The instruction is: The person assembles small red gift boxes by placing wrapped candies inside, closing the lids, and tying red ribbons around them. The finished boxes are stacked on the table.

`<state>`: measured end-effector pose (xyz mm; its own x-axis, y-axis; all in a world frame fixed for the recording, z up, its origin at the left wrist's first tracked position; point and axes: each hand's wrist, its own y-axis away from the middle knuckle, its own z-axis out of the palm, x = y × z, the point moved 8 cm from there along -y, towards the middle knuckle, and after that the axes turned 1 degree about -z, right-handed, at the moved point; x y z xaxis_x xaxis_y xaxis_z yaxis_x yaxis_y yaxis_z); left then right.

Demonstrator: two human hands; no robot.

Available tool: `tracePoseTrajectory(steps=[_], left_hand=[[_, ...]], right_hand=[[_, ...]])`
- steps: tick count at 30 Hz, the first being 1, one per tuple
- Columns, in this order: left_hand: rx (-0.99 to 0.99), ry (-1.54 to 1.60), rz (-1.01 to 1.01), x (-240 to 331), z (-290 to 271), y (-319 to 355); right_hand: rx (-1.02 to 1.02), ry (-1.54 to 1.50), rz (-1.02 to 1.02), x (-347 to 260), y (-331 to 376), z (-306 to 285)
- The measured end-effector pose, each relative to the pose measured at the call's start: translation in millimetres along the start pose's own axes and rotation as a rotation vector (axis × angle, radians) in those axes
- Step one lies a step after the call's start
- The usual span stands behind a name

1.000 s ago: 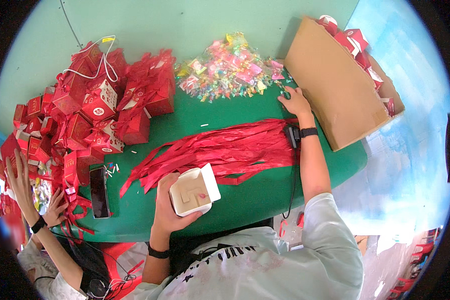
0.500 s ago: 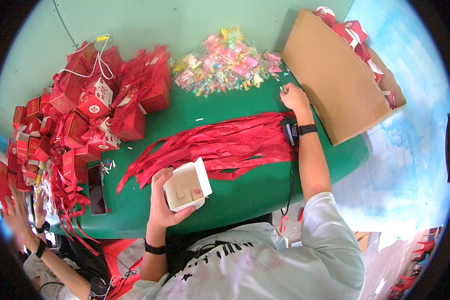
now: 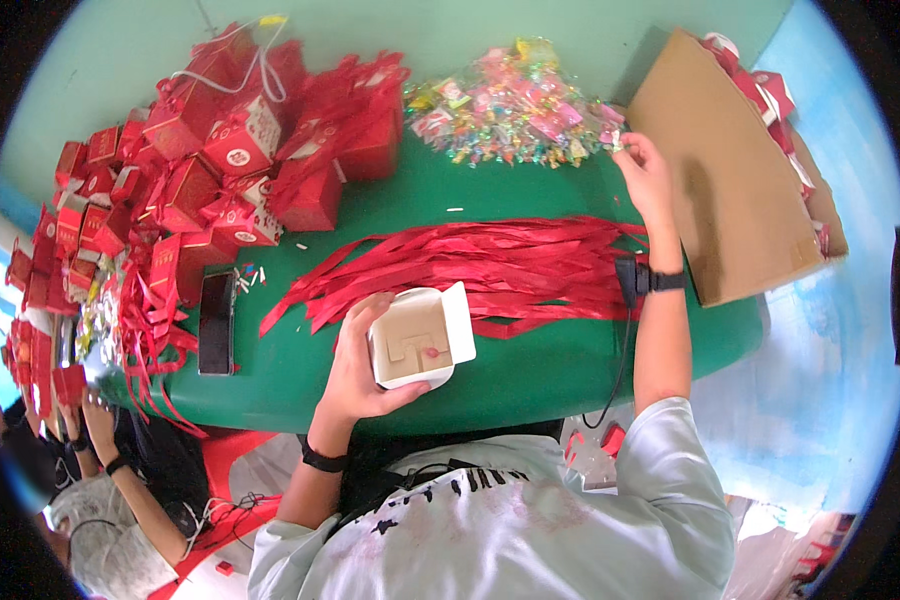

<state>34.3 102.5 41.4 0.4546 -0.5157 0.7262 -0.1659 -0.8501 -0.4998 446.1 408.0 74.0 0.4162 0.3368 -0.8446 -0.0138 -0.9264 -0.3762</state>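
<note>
Green tabletop [image 3: 530,360] against a pale green wall carries the work, with a blue floor showing to the right. Near its front edge the left hand [image 3: 362,368] holds an open small white box [image 3: 420,338], its grip wrapped around the box's left side and bottom, thumb along the near edge; the flaps stand open, the brown inside faces up, and a small pink piece lies in it. The right hand [image 3: 642,170] is stretched to the far side, fingers pinched narrow at the right edge of the heap of wrapped candies [image 3: 510,105]; whether it holds one I cannot tell. Between the two hands lies a spread of red ribbons [image 3: 480,265]. A brown cardboard sheet [image 3: 720,170] leans just right of the right hand. Red gift boxes [image 3: 220,150] pile up on the left, a dark phone [image 3: 216,322] beside them. Another person's hand [image 3: 95,415] shows at the lower left.
</note>
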Motion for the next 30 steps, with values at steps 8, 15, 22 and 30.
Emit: tracePoseTrajectory(steps=[8, 15, 22, 30], left_hand=[[0.016, 0.012, -0.022, -0.3, -2.0, 4.6], [0.018, -0.002, -0.009, 0.4, -2.0, 2.4], [0.019, -0.013, -0.007, 0.9, -1.1, 1.3], [0.014, -0.015, 0.015, 0.4, -1.5, 1.9]], right_hand=[[-0.640, -0.269, -0.442, -214.5, 151.7, 121.9], [-0.715, -0.257, -0.767, -240.2, 188.5, 153.5], [-0.734, -0.242, -0.826, -234.1, 192.9, 156.6], [-0.748, -0.288, -0.786, -231.1, 181.6, 145.9]])
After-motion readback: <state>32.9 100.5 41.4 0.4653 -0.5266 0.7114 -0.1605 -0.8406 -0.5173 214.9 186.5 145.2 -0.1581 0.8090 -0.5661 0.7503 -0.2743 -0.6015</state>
